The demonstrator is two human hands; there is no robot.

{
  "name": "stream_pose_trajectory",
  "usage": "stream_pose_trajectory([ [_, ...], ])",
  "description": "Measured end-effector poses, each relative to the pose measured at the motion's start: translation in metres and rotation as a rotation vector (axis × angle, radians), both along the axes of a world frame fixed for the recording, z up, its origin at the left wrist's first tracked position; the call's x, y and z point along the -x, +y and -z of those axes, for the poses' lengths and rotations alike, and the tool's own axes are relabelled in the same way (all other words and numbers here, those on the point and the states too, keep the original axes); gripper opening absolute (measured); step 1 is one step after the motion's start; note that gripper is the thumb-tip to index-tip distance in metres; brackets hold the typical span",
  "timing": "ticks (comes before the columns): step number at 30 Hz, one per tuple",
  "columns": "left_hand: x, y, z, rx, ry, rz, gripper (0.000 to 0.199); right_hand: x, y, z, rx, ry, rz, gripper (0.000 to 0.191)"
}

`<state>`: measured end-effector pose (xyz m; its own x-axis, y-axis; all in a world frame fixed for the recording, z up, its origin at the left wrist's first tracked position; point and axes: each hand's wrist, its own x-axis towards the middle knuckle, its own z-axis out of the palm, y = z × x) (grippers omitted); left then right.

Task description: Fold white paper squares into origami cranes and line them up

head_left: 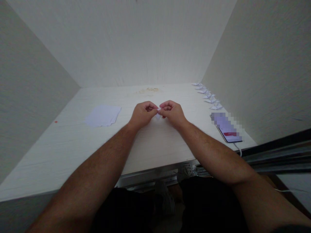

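Observation:
A small folded piece of white paper (158, 115) is pinched between my two hands above the middle of the white table, its pointed lower end showing below the fingers. My left hand (145, 113) holds it from the left with thumb and fingertips. From the right, my right hand (172, 112) grips it the same way. The fingertips nearly meet and hide most of the paper's upper part.
A stack of white paper sheets (104, 115) lies on the left of the table (150, 149). Several folded paper figures (208, 96) line the right edge. Nearer me is a phone (224, 127) with a white cable (238, 149). Walls enclose the back and sides.

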<state>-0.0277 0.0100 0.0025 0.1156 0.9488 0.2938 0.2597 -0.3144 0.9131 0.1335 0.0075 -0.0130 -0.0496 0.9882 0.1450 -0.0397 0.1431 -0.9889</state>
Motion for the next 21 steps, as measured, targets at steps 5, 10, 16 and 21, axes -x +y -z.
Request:
stream_pose_trajectory([
  [5, 0.002, 0.003, 0.002, 0.077, -0.061, -0.011, 0.004, -0.001, -0.003, -0.001, -0.013, -0.154, -0.014, 0.029],
  [10, 0.006, 0.002, -0.003, 0.101, 0.030, 0.046, 0.007, -0.004, -0.006, -0.002, -0.051, -0.247, -0.009, 0.036],
  [16, 0.010, 0.002, -0.006, 0.278, -0.094, 0.165, 0.013, -0.004, -0.005, 0.000, -0.031, -0.197, -0.045, 0.033],
  [21, 0.005, 0.002, -0.011, 0.499, -0.505, 0.102, 0.014, 0.000, -0.002, -0.004, -0.030, 0.028, 0.054, 0.026],
])
